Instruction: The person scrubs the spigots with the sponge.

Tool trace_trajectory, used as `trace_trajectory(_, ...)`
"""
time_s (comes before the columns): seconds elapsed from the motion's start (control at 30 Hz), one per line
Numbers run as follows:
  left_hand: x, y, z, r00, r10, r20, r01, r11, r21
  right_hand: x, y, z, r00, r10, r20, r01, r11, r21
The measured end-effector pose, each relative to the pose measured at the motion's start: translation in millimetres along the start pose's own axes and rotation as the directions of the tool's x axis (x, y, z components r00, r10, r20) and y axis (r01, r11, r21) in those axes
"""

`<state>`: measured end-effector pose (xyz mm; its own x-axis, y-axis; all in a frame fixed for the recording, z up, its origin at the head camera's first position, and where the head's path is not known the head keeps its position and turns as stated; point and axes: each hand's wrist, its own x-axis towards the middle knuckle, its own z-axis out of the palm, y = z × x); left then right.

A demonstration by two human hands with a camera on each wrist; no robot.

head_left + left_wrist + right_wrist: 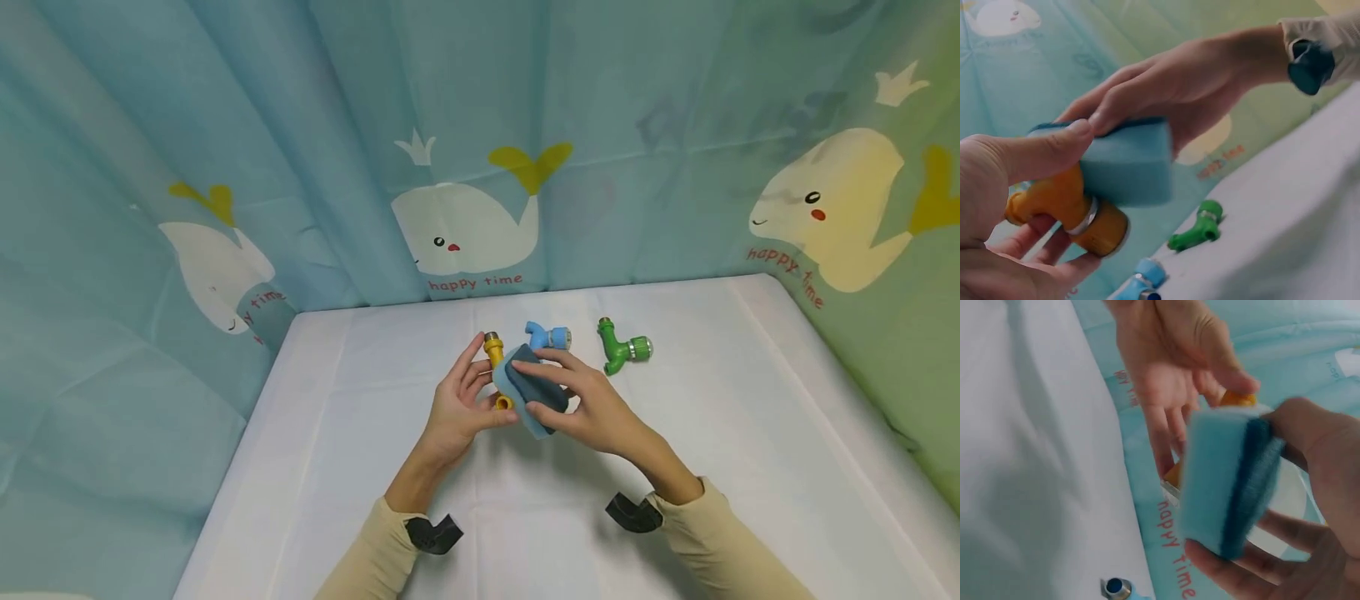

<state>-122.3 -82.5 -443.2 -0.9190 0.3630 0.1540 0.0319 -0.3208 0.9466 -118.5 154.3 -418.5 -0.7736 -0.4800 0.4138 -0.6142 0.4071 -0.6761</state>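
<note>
My left hand [457, 412] grips a yellow tap [494, 350] between thumb and fingers, above the table. In the left wrist view the yellow tap [1063, 200] shows its silver ring and round knob. Pinched in my right hand [596, 408] is a blue sponge [1210, 481] with a darker scouring layer. The sponge's light blue side is against the tap and hides part of it in the head view. Beyond the hands a light blue tap [551, 336] lies on the table. A green tap [622, 348] lies to its right.
A white cloth covers the table [360, 467]. Behind and beside it hangs a blue-green curtain [337, 208] printed with white whales. Black bands [435, 533] sit at both cuffs of the beige sleeves.
</note>
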Motion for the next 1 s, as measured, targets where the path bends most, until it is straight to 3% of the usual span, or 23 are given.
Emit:
trace_trajectory(0.2,1.5,0.0,-4.7,0.999,0.035,-0.023,-0.035,0.999,-0.03,-4.1,-2.8,1.2,0.999,-0.025,0.021,0.024,0.999,0.044)
trace_trajectory(0.43,-2.7,-1.4,-8.5,0.999,-0.01,0.04,0.012,0.999,-0.031,-1.2,8.6,2.4,0.998,-0.013,-0.054,0.005,0.99,-0.141)
trace_trajectory(0.6,-2.1,-2.8,-8.8,0.994,-0.002,0.113,0.005,0.999,-0.033,7.2,2.3,3.6,0.994,-0.011,-0.107,0.001,0.995,-0.097)
trace_trajectory(0.8,-4.8,-0.5,-11.0,0.992,0.007,0.128,-0.001,0.999,-0.046,11.1,-2.9,0.1,0.998,0.046,-0.032,-0.051,0.984,-0.172)
trace_trajectory(1.0,-3.3,4.7,-14.2,0.989,0.039,0.14,-0.042,0.999,0.013,12.4,-2.0,-4.5,0.998,0.069,-0.005,-0.069,0.989,-0.128)
